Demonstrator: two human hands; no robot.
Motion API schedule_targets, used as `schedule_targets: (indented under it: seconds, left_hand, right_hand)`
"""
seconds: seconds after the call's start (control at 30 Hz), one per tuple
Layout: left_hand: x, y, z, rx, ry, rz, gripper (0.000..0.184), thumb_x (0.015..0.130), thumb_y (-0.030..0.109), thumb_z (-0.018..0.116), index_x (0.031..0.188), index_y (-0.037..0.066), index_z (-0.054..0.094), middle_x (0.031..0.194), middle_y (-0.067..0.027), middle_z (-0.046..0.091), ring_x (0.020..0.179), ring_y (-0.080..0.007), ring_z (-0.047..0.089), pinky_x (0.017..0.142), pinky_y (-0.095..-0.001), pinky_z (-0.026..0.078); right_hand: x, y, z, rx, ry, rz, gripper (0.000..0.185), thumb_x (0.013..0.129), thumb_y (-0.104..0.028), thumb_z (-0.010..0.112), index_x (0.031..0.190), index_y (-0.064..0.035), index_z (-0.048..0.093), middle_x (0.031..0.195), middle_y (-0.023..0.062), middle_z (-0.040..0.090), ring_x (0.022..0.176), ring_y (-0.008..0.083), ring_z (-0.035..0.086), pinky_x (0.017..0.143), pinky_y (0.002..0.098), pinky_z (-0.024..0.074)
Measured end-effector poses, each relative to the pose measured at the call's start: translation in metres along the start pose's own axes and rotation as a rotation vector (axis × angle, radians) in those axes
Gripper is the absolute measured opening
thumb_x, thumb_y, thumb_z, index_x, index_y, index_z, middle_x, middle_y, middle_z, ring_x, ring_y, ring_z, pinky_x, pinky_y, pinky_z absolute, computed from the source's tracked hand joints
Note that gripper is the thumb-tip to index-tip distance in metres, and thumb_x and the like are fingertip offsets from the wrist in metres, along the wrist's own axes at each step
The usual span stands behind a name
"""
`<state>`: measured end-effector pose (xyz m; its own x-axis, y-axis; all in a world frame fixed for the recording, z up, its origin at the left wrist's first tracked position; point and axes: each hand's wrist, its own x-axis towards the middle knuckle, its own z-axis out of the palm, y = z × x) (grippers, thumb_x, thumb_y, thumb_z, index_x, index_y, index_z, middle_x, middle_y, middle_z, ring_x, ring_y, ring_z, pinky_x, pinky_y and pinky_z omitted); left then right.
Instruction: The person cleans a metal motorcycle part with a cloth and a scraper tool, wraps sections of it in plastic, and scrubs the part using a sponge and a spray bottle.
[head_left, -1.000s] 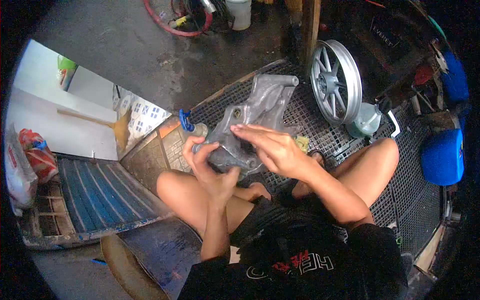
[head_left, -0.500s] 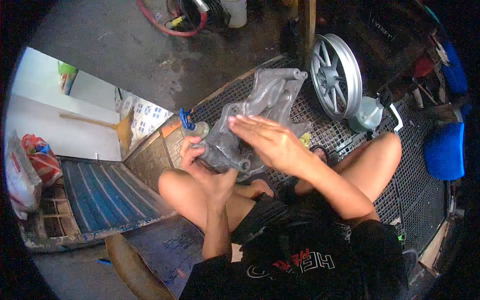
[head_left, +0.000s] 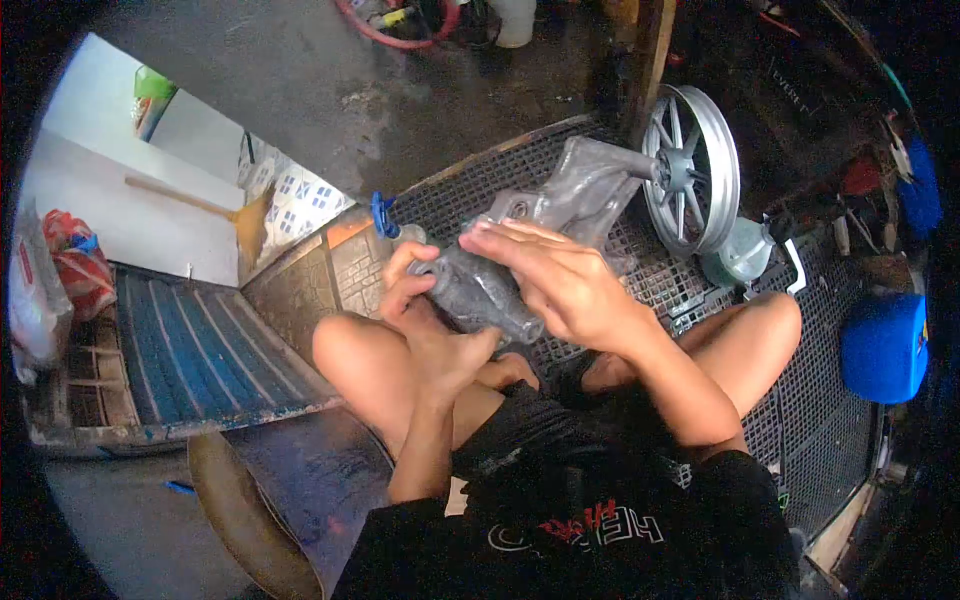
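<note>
A grey cast-metal part with tube-like ends and rounded hollows is held up over my lap, its far end reaching toward the spoked wheel. My left hand grips the near end, with fingers on the left side and the thumb by the lower tube end. Across the middle of the part lies my right hand, fingers stretched out and close together. Its palm side is hidden, so I cannot tell if anything thin is under it.
A silver spoked wheel stands on the black grid mat. Beside it is a pale greenish container. A blue jug sits at right. Behind my left hand is a bottle with a blue spray head. A blue slatted panel lies at left.
The metal part has turned and its far end has swung right, toward the wheel. Both hands stay on it, the right one a little lower. The whole view has shifted slightly.
</note>
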<state>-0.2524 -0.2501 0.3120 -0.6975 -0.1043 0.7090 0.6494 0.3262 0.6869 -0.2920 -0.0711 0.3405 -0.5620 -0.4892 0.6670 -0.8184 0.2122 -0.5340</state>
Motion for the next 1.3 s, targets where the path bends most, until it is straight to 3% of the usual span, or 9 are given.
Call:
schedule_targets:
  seconds: [0.13,0.3,0.43,0.57,0.67,0.8,0.83,1.0,1.3]
  left_hand:
    - [0.003,0.005,0.000,-0.095,-0.029,-0.027,0.087,0.051,-0.004,0.081,0.119,0.017,0.030,0.125,-0.0188,0.041,0.119,-0.0297,0.044,0.102,-0.0437,0.036]
    - [0.004,-0.001,0.000,-0.005,-0.099,0.028,0.087,0.052,-0.006,0.080,0.119,0.017,0.029,0.125,-0.0186,0.040,0.119,-0.0304,0.044,0.102,-0.0444,0.038]
    - [0.003,-0.011,0.005,0.006,-0.105,0.050,0.087,0.052,-0.006,0.079,0.119,0.016,0.029,0.126,-0.0180,0.040,0.119,-0.0306,0.044,0.102,-0.0442,0.038]
    - [0.007,-0.013,0.010,0.019,-0.065,0.034,0.088,0.051,-0.007,0.078,0.121,0.014,0.028,0.125,-0.0166,0.040,0.120,-0.0294,0.042,0.103,-0.0421,0.036]
    - [0.012,-0.012,0.003,0.113,-0.035,-0.055,0.091,0.050,-0.009,0.075,0.124,0.012,0.026,0.125,-0.0159,0.039,0.121,-0.0283,0.042,0.106,-0.0408,0.033]
    - [0.016,-0.022,0.000,0.134,-0.012,-0.170,0.088,0.051,-0.010,0.070,0.130,0.007,0.036,0.125,-0.0131,0.039,0.123,-0.0264,0.041,0.110,-0.0389,0.028]
    - [0.018,-0.021,-0.002,0.212,-0.037,-0.172,0.074,0.053,-0.008,0.068,0.123,0.005,0.049,0.123,-0.0122,0.041,0.123,-0.0271,0.041,0.110,-0.0379,0.027]
    - [0.016,-0.035,0.008,0.408,-0.103,-0.184,0.056,0.056,-0.006,0.065,0.110,0.007,0.061,0.118,-0.0132,0.044,0.120,-0.0294,0.042,0.109,-0.0394,0.028]
    - [-0.039,-0.127,0.022,0.492,-0.146,-0.364,0.062,0.059,-0.007,0.065,0.118,0.008,0.056,0.121,-0.0153,0.040,0.120,-0.0332,0.039,0.108,-0.0430,0.031]
  right_hand:
    - [-0.004,0.003,-0.018,0.086,-0.108,0.042,0.067,0.074,0.006,0.056,0.140,-0.0043,0.043,0.136,0.0134,0.056,0.125,0.0344,0.054,0.105,0.0435,0.0447]
    - [-0.023,0.005,-0.031,0.056,-0.054,0.159,0.049,0.077,0.007,0.051,0.127,0.0075,0.053,0.119,0.0169,0.067,0.114,0.0364,0.062,0.101,0.0418,0.0472]
    - [-0.019,0.000,-0.034,0.107,0.124,0.248,0.047,0.081,0.004,0.048,0.127,0.0049,0.054,0.120,0.0172,0.067,0.112,0.0357,0.064,0.099,0.0408,0.0486]
    - [-0.017,-0.009,-0.014,0.274,0.042,0.284,0.034,0.094,-0.001,0.044,0.125,0.0027,0.059,0.119,0.0147,0.068,0.111,0.0272,0.065,0.098,0.0352,0.0479]
    - [-0.022,-0.012,-0.009,0.459,0.092,0.328,0.033,0.095,-0.002,0.044,0.124,0.0027,0.061,0.122,0.0155,0.066,0.112,0.0261,0.065,0.098,0.0347,0.0473]
    - [-0.029,0.001,-0.028,0.310,0.068,0.436,0.032,0.097,-0.005,0.044,0.124,0.0028,0.061,0.121,0.0145,0.067,0.116,0.0241,0.062,0.099,0.0347,0.0477]
    - [-0.035,0.014,-0.027,0.471,0.168,0.516,0.032,0.099,-0.009,0.043,0.123,0.0022,0.061,0.123,0.0129,0.065,0.119,0.0229,0.059,0.098,0.0355,0.0487]
    - [-0.069,0.069,-0.026,0.947,0.728,0.809,0.029,0.100,-0.009,0.042,0.124,0.0011,0.056,0.129,0.0162,0.060,0.117,0.0225,0.058,0.096,0.0376,0.0515]
    - [-0.138,0.140,0.033,1.228,0.976,1.118,0.026,0.094,0.002,0.050,0.119,0.0016,0.057,0.115,0.0115,0.060,0.105,0.0221,0.061,0.096,0.0401,0.0531]
